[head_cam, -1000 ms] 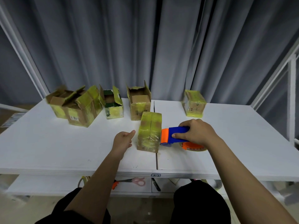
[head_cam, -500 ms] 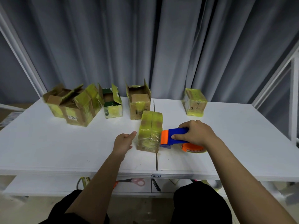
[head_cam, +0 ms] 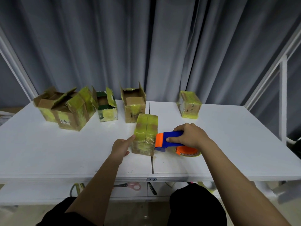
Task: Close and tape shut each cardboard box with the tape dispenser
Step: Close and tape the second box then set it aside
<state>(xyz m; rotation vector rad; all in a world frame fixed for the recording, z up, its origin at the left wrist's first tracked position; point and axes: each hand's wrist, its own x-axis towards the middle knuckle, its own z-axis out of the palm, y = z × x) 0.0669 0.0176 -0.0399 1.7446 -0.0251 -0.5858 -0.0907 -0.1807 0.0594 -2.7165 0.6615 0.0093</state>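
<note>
— Closed box [head_cam: 146, 134] near the table's [head_cam: 48, 152] front middle, flaps down, wrapped in yellowish tape. Being worked on?

— Looks so. Tape dispenser [head_cam: 169, 141] butted against its 3 o'clock side, orange nose touching the wall, probably to lay or cut a strip there.

— Held how?

— Right hand [head_cam: 190, 136] wrapped over the blue handle, fingers [head_cam: 177, 128] curled round it, thumb along the near side. Left hand [head_cam: 120, 147] at the box's 9 o'clock, fingers mostly folded, one straight finger pressed to the wall. Likely bracing, so the box doesn't slide under the dispenser's push.

— And the rest?

— At 10 to 12 o'clock, along the back edge: open boxes [head_cam: 68, 113], a green-lined one [head_cam: 106, 108], a taller brown one [head_cam: 134, 105], flaps up, not yet closed. At 1 o'clock, set apart, a sealed box [head_cam: 189, 106], seemingly finished.

— Anything lower down?

— Scissors [head_cam: 130, 186] on the shelf under the table.
</note>
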